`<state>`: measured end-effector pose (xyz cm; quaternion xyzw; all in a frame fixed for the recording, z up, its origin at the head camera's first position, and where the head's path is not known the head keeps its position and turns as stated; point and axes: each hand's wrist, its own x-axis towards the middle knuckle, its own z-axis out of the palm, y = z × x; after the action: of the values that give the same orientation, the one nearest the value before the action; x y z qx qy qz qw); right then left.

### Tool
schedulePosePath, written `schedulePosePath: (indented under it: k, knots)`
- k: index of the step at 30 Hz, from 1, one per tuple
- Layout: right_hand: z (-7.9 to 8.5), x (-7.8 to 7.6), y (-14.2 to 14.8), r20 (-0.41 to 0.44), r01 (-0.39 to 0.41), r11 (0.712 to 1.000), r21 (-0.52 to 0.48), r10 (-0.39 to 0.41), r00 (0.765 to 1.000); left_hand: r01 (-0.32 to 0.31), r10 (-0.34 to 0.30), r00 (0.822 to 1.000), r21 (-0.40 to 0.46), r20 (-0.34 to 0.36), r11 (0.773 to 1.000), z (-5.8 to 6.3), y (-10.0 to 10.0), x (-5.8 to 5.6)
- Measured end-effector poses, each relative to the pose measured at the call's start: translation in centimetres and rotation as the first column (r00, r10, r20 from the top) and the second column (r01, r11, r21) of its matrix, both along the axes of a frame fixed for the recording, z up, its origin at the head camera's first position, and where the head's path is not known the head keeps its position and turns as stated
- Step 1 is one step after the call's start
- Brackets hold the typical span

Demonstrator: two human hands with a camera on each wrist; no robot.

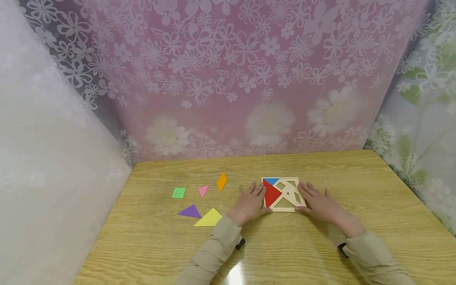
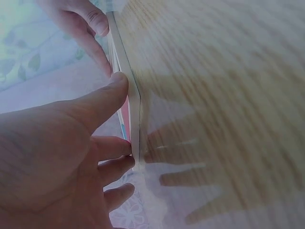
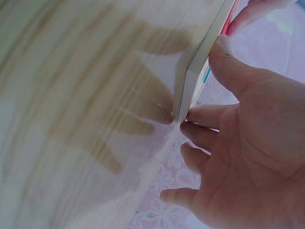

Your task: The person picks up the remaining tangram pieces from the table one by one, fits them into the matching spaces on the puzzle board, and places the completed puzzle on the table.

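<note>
A wooden tangram board (image 1: 285,210) lies flat on the table. Within it sit a large red triangle (image 1: 271,194) at the left and a blue triangle (image 1: 271,181) at the far left corner; the other cut-outs show bare. My left hand (image 1: 249,204) holds the board's left side, thumb at the near corner and fingers along the edge. Opposite it, my right hand (image 1: 320,205) holds the right side in the same way. Both wrist views show thumb and fingertips touching the board's rim (image 2: 135,107), with the remaining fingers spread.
Left of the board lie loose pieces: a green square (image 1: 179,192), a pink triangle (image 1: 203,190), an orange parallelogram (image 1: 222,182), a purple triangle (image 1: 190,211) and a yellow triangle (image 1: 210,219) beside my left sleeve. Flowered cloth (image 1: 231,79) hangs behind the wooden table (image 1: 142,245).
</note>
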<state>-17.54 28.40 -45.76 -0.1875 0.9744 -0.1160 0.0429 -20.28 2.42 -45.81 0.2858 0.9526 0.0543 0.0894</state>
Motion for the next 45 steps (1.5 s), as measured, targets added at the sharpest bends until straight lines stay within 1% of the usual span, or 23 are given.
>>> schedulePosePath:
  k: [10, 17, 22, 28, 36, 45]
  knots:
    - [0.0, 0.1, -0.8, -0.024, -0.007, 1.000, -0.003, 0.007, 1.000, -0.008, 0.008, 1.000, 0.000, -0.007, 1.000, -0.2, -0.7, 0.2]
    - [-0.2, 0.2, -1.5, -0.013, -0.012, 1.000, -0.023, 0.012, 1.000, -0.017, 0.017, 1.000, 0.014, 0.000, 1.000, -0.3, -1.6, 0.5]
    - [-0.1, 0.3, -2.1, -0.025, -0.016, 1.000, -0.016, 0.016, 1.000, -0.016, 0.016, 1.000, 0.014, -0.004, 1.000, -0.3, -2.2, 0.6]
    - [0.1, 0.6, -2.7, -0.034, -0.023, 1.000, -0.012, 0.023, 0.999, -0.027, 0.027, 1.000, 0.013, 0.007, 1.000, -0.1, -2.7, 0.9]
    - [-0.2, 0.6, -3.3, -0.032, -0.024, 1.000, -0.015, 0.024, 0.999, -0.025, 0.025, 1.000, 0.013, -0.008, 1.000, 0.1, -3.4, 1.4]
    - [-0.2, 0.8, -4.1, -0.055, -0.038, 0.999, -0.012, 0.037, 0.998, -0.033, 0.033, 0.999, 0.007, -0.024, 0.999, 0.3, -4.2, 1.9]
